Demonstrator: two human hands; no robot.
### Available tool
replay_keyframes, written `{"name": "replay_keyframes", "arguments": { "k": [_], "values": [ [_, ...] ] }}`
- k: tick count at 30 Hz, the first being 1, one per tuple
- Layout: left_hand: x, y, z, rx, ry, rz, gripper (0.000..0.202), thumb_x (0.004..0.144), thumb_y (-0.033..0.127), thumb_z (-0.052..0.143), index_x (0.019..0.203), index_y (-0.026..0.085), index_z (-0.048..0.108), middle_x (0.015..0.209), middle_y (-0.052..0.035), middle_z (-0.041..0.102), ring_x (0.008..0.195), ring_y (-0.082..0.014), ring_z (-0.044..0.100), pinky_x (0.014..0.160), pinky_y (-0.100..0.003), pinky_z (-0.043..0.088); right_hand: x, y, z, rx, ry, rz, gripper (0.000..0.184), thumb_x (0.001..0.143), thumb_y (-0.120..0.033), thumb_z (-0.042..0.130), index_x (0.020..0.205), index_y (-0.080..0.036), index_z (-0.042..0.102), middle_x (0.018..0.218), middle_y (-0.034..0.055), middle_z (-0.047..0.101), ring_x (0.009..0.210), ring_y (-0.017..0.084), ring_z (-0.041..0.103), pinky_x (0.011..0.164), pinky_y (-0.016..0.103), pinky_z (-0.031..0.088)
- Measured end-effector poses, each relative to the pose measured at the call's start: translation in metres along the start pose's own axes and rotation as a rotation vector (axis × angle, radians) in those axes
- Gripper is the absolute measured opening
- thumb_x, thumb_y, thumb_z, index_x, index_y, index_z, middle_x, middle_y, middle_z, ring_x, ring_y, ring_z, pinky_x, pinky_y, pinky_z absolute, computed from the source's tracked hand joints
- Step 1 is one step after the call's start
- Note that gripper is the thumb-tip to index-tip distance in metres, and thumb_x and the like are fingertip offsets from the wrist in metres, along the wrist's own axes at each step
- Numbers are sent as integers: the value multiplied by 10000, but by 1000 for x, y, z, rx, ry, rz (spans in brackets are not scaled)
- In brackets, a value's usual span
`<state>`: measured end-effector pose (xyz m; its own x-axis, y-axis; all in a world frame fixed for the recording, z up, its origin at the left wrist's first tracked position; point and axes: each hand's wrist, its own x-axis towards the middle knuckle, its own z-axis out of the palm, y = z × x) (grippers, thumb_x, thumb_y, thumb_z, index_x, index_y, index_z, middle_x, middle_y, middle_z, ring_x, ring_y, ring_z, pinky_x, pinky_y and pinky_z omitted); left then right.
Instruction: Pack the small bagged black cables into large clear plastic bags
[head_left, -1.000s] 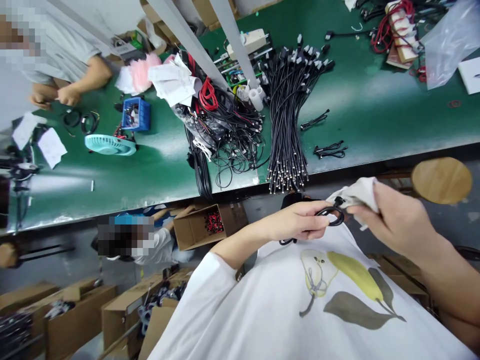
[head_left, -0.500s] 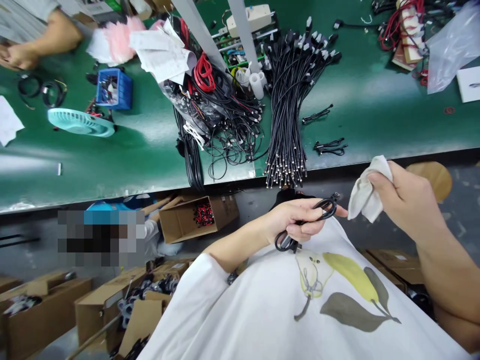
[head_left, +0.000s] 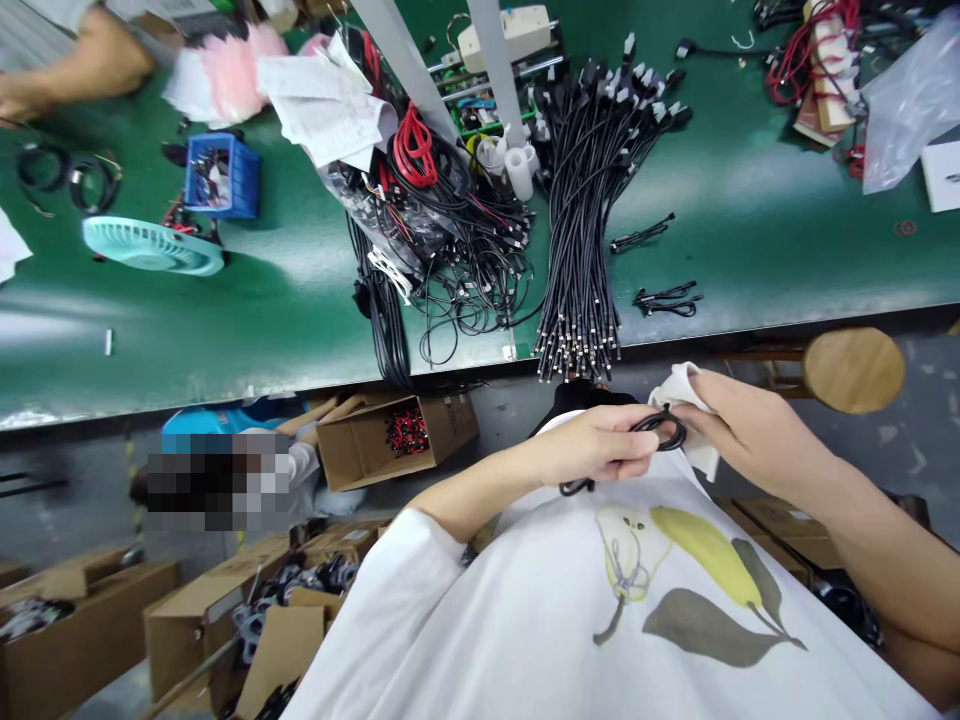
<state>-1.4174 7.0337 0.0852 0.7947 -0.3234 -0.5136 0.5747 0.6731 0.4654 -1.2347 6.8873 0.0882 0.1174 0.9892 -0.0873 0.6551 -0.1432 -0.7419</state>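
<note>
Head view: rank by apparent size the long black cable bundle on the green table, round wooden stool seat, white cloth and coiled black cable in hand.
1. Long black cable bundle
2. Round wooden stool seat
3. White cloth, coiled black cable: order unsure, both partly hidden

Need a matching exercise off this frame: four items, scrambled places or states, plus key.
Items
1. coiled black cable
2. white cloth
3. blue bin
4. stool

Places or states
A. on the green table, beside the turquoise fan
B. held in the right hand
C. wooden, with a round seat
D. looped in the fingers of the left hand

Pairs: 1-D, 2-B, 3-A, 4-C
</note>
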Motion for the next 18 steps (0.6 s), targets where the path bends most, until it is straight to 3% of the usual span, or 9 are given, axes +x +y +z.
{"name": "replay_keyframes", "arguments": {
  "k": [3, 7, 9, 13, 16, 18],
  "values": [
    [3, 0, -6, 352, 97, 78, 388, 959, 487, 536, 1143, 150, 592, 663, 47, 479, 576, -87, 389, 548, -216, 308, 11, 5, 15, 103, -77, 108, 241, 1009, -353, 469, 805, -226, 481, 677, -16, 590, 563, 136, 551, 542, 244, 425],
    [8, 10, -16, 698, 191, 137, 197, 986, 356, 483, 971, 182, 574, 718, 35, 515, 677, -114, 451, 658, -243, 338, 23, 12, 35, 66, 120, 199, 209, 1004, -347, 471, 830, -235, 451, 628, -31, 562, 516, 146, 546, 498, 250, 406],
    [8, 19, -22, 656, 170, 142, 200, 977, 368, 500, 955, 182, 570, 725, 30, 509, 680, -116, 446, 655, -244, 330, 26, 14, 38, -6, 204, 154, 192, 998, -328, 482, 831, -237, 454, 593, -36, 534, 483, 154, 543, 479, 262, 409],
    [1, 40, -36, 187, -82, 29, 403, 927, 508, 572, 1128, 159, 578, 651, 56, 393, 558, -98, 321, 535, -237, 232, 24, 22, 34, -110, 222, -25, 88, 967, -291, 482, 955, -230, 543, 688, 27, 636, 551, 232, 657, 506, 335, 515],
    [-1, 54, -39, 60, -152, -52, 480, 911, 505, 607, 1219, 137, 581, 632, 69, 310, 519, -94, 232, 508, -255, 137, 23, 29, 31, -140, 216, -47, 358, 922, -262, 486, 1272, -317, 537, 885, 87, 726, 730, 351, 741, 538, 446, 582],
    [2, 60, -37, 125, -124, -72, 430, 942, 448, 587, 1239, 138, 583, 624, 67, 334, 523, -95, 269, 517, -249, 178, 25, 32, 30, -114, 259, -40, 484, 897, -268, 533, 1348, -442, 513, 810, 66, 713, 673, 383, 724, 482, 483, 558]
  ]
}}
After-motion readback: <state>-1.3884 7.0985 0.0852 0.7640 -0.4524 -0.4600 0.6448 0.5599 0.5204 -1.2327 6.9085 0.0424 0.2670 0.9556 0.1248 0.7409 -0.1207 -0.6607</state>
